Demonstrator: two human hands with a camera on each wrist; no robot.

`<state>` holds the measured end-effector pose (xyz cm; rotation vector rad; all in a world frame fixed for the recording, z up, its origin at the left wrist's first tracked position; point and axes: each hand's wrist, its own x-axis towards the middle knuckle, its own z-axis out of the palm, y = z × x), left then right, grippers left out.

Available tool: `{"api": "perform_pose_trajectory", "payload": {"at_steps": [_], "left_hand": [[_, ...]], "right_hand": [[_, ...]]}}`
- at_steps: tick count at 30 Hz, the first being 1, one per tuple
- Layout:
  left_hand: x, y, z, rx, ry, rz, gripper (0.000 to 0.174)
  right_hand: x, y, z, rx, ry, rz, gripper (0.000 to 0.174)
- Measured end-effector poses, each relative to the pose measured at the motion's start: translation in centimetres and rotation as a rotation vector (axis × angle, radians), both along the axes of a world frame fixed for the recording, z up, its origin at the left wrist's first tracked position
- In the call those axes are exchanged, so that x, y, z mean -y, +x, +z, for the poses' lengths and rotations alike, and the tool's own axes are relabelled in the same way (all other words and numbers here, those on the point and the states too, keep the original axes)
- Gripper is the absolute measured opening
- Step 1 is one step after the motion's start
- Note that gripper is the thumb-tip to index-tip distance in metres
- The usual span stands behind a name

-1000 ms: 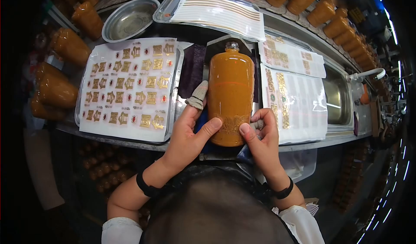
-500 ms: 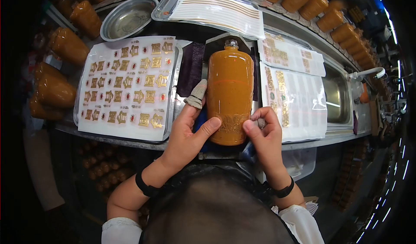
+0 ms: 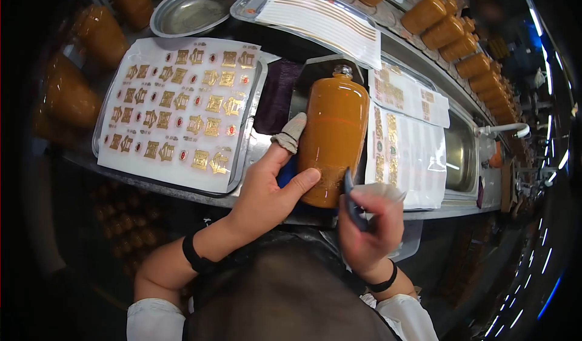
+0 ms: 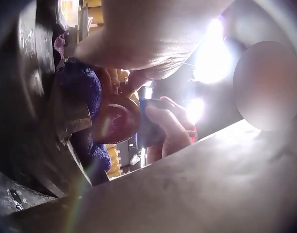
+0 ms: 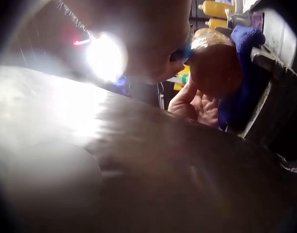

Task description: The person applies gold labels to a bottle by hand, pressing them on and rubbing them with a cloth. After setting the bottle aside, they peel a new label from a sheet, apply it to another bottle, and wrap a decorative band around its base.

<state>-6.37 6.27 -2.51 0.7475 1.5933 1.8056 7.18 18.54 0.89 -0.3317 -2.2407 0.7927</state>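
An amber-brown glazed bottle (image 3: 334, 126) with a raised or printed band near its base lies on its back in a cradle, neck pointing away from the person. The left hand (image 3: 267, 186) grips its lower left side, thumb across the band; a cloth cot covers one fingertip. At the lower right, the right hand (image 3: 374, 226), blurred, pinches a flat dark blue scraper (image 3: 354, 212), its tip overlapping the bottle's band in the head view. In the left wrist view, the scraper (image 4: 151, 124) stands beside the bottle's round base (image 4: 117, 121). A blue cloth (image 4: 80, 87) lies under the bottle.
On the left, a tray holds a sheet of gold decals (image 3: 176, 110). More decal sheets (image 3: 418, 153) lie at right beside a sink (image 3: 464, 159) and faucet (image 3: 506, 129). Behind are a metal bowl (image 3: 194, 10) and a tray of striped sheets (image 3: 321, 23). Brown bottles (image 3: 442, 32) line the back.
The right hand has come off the bottle's lower right side and turned, bringing the blue scraper up against the band. The left hand keeps its grip. The head view has shifted and tilted.
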Motion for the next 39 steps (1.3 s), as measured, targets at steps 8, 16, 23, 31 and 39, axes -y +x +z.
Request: {"api": "perform_pose_trajectory", "payload": {"at_steps": [8, 16, 23, 31, 39], "left_hand": [[0.7, -0.9, -0.6, 0.176, 0.125, -0.044, 0.065], [1.1, -1.9, -1.1, 0.396, 0.193, -0.105, 0.057], [1.4, -1.6, -0.6, 0.106, 0.085, -0.116, 0.070], [0.9, -0.9, -0.7, 0.049, 0.031, -0.048, 0.071], [1.2, -0.4, -1.4, 0.134, 0.054, 0.070, 0.062]], "right_hand": [[-1.2, -0.5, 2.1, -0.021, 0.045, 0.251, 0.042], [2.0, -2.7, 1.4, 0.097, 0.343, 0.581, 0.040], [-0.9, -1.5, 4.6, 0.199, -0.025, 0.587, 0.040], [-4.6, -2.8, 2.6, 0.099, -0.268, -0.012, 0.023], [-4.2, -3.9, 3.4, 0.061, -0.110, 0.042, 0.019]]}}
